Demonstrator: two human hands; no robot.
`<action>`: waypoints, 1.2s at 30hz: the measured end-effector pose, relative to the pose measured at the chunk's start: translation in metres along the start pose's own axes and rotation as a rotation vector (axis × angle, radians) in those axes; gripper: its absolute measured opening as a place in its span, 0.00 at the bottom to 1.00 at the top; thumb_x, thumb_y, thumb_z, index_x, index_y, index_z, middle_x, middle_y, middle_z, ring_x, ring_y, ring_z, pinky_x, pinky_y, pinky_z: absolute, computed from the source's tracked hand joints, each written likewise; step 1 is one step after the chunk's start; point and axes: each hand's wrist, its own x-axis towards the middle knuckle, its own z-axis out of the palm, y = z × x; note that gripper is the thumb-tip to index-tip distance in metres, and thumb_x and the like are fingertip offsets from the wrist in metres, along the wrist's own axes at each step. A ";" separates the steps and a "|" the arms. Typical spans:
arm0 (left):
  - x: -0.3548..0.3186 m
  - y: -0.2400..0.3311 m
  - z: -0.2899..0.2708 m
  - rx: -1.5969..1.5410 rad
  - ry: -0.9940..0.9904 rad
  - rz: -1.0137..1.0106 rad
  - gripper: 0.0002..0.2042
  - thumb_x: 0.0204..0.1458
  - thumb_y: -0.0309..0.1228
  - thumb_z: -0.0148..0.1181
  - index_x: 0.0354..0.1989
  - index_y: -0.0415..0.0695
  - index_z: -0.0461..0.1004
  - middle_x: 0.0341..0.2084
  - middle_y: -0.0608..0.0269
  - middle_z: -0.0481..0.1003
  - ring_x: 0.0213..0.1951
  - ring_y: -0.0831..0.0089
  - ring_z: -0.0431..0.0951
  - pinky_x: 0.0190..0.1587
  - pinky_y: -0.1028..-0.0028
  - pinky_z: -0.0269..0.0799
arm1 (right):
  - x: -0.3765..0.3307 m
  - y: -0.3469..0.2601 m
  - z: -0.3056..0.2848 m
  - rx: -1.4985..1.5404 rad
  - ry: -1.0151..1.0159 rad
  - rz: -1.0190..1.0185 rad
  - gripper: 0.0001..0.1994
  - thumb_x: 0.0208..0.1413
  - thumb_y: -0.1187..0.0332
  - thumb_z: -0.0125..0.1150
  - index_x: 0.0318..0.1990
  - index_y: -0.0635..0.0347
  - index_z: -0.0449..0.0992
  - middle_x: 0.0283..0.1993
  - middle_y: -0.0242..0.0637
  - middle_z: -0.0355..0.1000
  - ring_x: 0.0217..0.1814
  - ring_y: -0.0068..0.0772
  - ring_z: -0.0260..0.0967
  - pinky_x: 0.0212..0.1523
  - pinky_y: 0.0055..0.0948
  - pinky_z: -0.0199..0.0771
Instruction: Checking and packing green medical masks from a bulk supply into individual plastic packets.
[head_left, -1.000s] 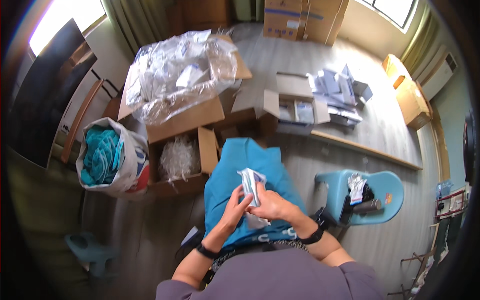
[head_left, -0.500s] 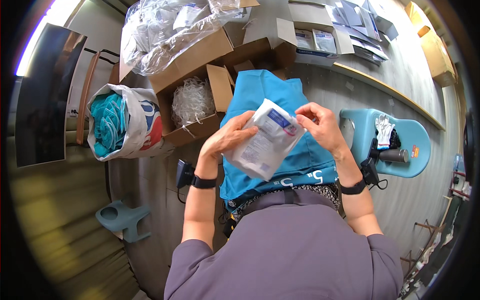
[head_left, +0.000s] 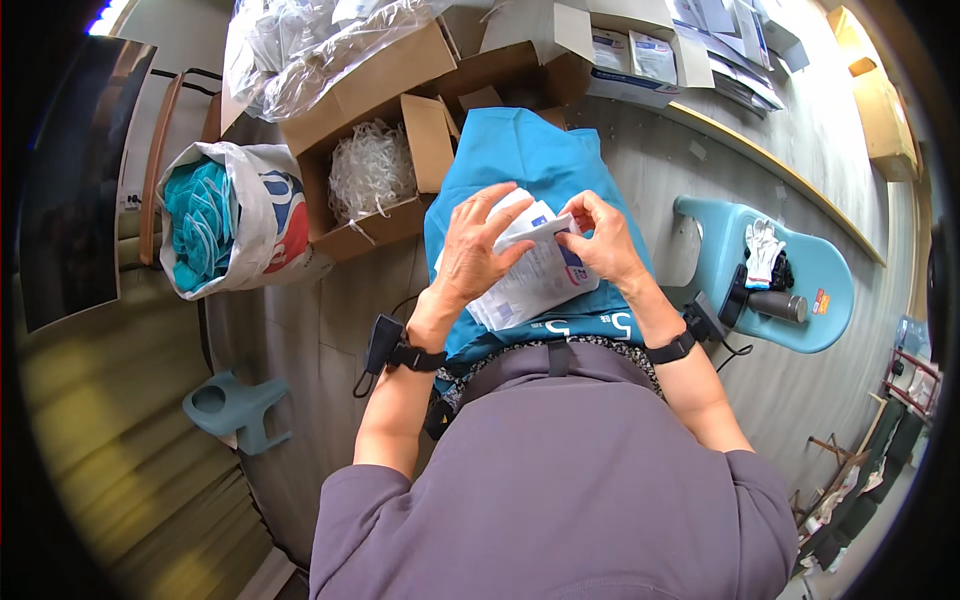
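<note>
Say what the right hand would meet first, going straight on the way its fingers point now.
The white packet, most likely: the right hand's fingers point up and to the left, and the fingertips already seem to touch its upper edge, though exact depth is hard to judge.

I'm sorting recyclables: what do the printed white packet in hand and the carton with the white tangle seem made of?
Printed white packet: probably thin plastic film, faintly glossy and creased, though coated paper is possible. Carton: likely cardboard, matte and brown, judging by its stiff, folded flaps.
</note>
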 end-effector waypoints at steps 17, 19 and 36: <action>0.007 0.019 0.021 -0.486 -0.122 -0.249 0.06 0.47 0.25 0.69 0.29 0.39 0.76 0.23 0.60 0.74 0.27 0.69 0.75 0.30 0.71 0.70 | -0.004 -0.025 -0.007 0.251 -0.071 0.074 0.09 0.54 0.73 0.69 0.27 0.59 0.72 0.23 0.20 0.67 0.25 0.09 0.58 0.26 0.15 0.60; 0.006 0.022 0.021 -0.474 -0.072 -0.214 0.06 0.47 0.24 0.68 0.28 0.38 0.75 0.22 0.59 0.73 0.27 0.66 0.75 0.29 0.69 0.70 | -0.005 -0.024 0.000 0.243 -0.032 0.120 0.10 0.56 0.73 0.68 0.26 0.59 0.71 0.22 0.19 0.65 0.25 0.08 0.56 0.24 0.15 0.57; -0.026 0.098 -0.056 -0.801 -0.059 -0.033 0.09 0.42 0.20 0.70 0.26 0.40 0.74 0.22 0.61 0.71 0.26 0.65 0.72 0.29 0.68 0.67 | 0.018 0.005 0.030 -0.326 0.163 -0.011 0.13 0.48 0.72 0.72 0.23 0.65 0.70 0.17 0.36 0.70 0.19 0.21 0.63 0.21 0.27 0.63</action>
